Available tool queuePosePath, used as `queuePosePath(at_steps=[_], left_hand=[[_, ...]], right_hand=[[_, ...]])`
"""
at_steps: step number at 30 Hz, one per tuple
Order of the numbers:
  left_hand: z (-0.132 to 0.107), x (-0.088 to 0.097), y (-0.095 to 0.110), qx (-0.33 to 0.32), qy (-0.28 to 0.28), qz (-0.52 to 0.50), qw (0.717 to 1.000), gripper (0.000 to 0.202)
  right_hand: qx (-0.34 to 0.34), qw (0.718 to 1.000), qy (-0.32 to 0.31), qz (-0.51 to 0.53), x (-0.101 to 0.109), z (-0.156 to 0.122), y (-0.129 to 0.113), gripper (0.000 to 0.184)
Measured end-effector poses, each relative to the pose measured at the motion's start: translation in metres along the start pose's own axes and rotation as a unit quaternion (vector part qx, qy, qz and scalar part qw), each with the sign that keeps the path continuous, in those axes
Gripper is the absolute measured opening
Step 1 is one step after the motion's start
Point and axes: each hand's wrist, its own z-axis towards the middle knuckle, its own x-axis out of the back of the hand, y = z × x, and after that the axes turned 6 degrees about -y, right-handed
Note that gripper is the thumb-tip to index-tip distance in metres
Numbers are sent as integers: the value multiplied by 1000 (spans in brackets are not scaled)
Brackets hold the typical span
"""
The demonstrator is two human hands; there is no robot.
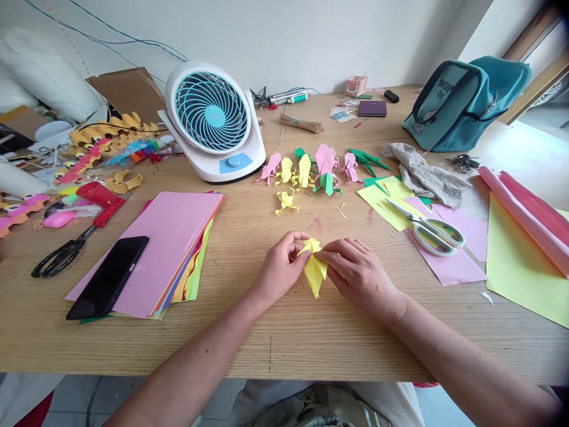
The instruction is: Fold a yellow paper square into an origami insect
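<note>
Between both hands, just above the wooden table [240, 344], is a folded piece of yellow origami paper [316, 276] with a point toward me. My left hand [282, 267] pinches its left upper edge between thumb and fingers. From the right, my right hand [362, 276] grips the upper right side with thumb and forefinger, covering part of the folds. Beyond the hands stand several folded paper frogs, among them a small yellow frog [287, 203], a pink frog [326, 159] and a green one [328, 183].
A stack of coloured paper [178, 231] with a black phone [108, 277] lies left. Behind it stands a white fan [213, 118]. On the right are scissors [429, 231] on paper sheets, a grey cloth [427, 172], rolled pink paper [524, 216] and a teal bag [462, 107].
</note>
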Motion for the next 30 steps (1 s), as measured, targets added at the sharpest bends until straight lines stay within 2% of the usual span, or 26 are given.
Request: queuePosePath(at_steps=[3,7,11,14,22,26,30], left_hand=[[-2,-1,0,-31,-2,94,995,17],[-3,1,-1,-114,24,228,967,18],[-1,4,0,-150,-9,251,956,28],[-1,5,1,-148,-48,247,956,28],[-2,7,2,-119,-84,254,956,22],[-3,5,1,-109,-81,269,954,16],[-2,-1,-2,-93,-47,281,954,7]], right_hand=[[-9,998,-54,2,-2,0,1,20],[-33,991,-126,-3,-4,-1,2,18],[-67,985,-158,29,-3,-2,2,18],[-95,980,-160,65,-3,-2,3,17],[-178,967,-145,115,-1,0,7,9],[-184,962,-145,138,0,1,11,12],[-189,956,-148,168,1,2,13,16]])
